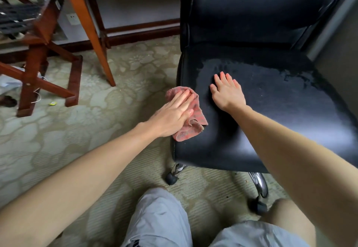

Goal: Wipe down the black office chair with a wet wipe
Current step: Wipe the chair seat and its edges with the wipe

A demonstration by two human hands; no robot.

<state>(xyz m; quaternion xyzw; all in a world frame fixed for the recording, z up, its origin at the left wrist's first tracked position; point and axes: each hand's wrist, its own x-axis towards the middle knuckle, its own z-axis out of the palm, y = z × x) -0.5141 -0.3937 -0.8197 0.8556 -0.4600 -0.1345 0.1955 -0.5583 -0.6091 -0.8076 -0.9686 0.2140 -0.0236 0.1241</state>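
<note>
The black office chair [271, 101] stands in front of me, its leather seat showing wet streaks near the back. My left hand [172, 115] presses flat on a pink-red cloth [191, 128] against the seat's left edge. My right hand [228, 92] rests palm down on the seat, fingers spread, holding nothing. The two hands are a short distance apart.
A wooden desk leg [91, 30] and a dark wooden stand [36, 68] are on the patterned carpet to the left. The chair's chrome base and castors [259, 206] sit below the seat. My knees in grey shorts [160, 219] are at the bottom.
</note>
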